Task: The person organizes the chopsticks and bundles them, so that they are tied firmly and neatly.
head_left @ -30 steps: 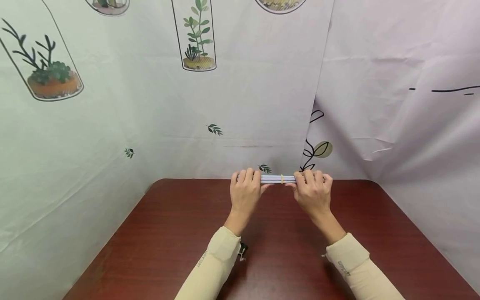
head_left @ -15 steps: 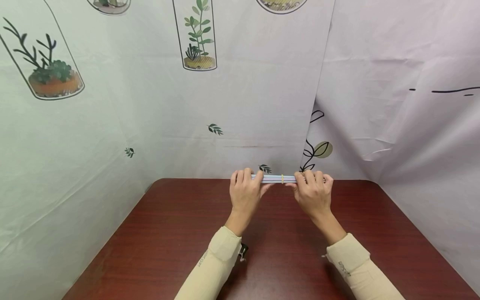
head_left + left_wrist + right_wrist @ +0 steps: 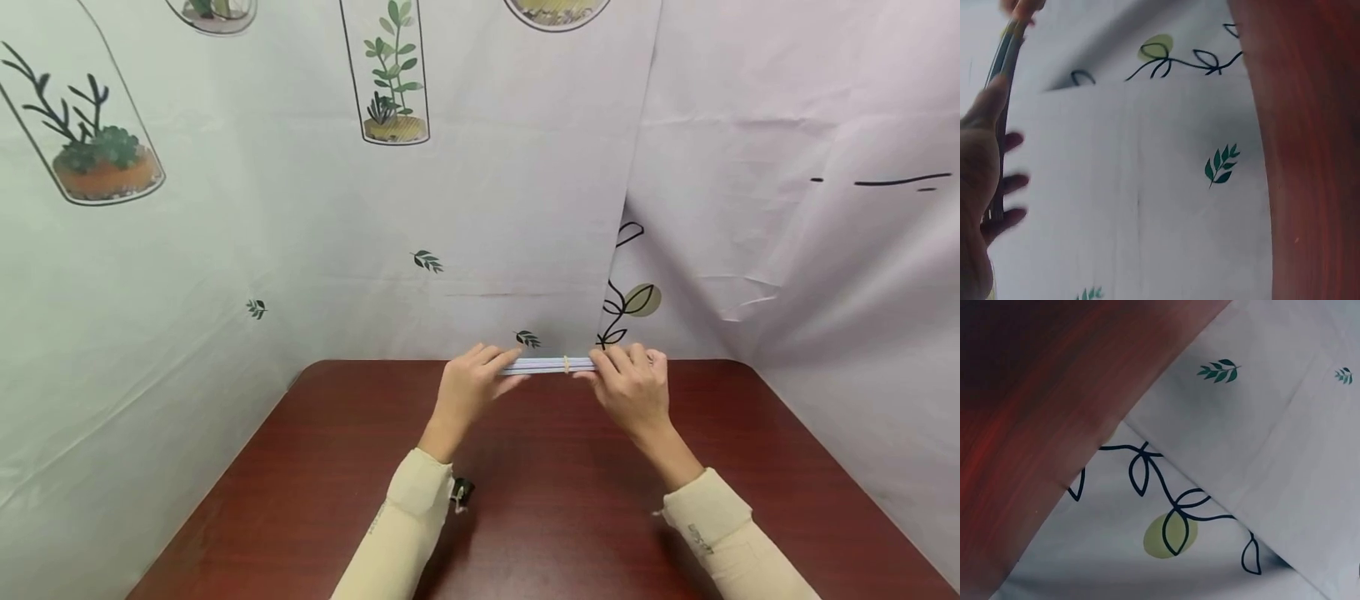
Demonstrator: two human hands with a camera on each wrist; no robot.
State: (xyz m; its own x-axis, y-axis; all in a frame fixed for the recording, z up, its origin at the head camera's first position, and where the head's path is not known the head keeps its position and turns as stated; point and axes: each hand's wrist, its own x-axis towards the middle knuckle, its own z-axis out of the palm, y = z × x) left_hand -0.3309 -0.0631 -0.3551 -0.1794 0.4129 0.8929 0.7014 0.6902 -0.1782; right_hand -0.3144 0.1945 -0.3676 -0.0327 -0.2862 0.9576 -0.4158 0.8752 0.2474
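A slim, pale bluish bundle (image 3: pixel 542 365) of layered or stick-like pieces is held level above the table's far edge. A thin yellow band (image 3: pixel 567 364) circles it near the middle. My left hand (image 3: pixel 468 383) pinches its left end, fingers above and thumb below. In the left wrist view that hand (image 3: pixel 979 162) has its thumb on one side of the bundle (image 3: pixel 1007 59) and its fingertips past the other. My right hand (image 3: pixel 633 387) grips the right end with curled fingers, covering that end. Neither hand nor bundle shows in the right wrist view.
A dark red wooden table (image 3: pixel 547 508) lies under both arms. Pale printed cloth (image 3: pixel 487 208) with plant drawings hangs close behind the table and along both sides. A small dark object (image 3: pixel 462 492) shows beside the left cuff.
My left hand has shifted left along the bundle and turned, its fingers now slanting toward the right. The right hand keeps its grip and has barely moved. The head view has shifted slightly.
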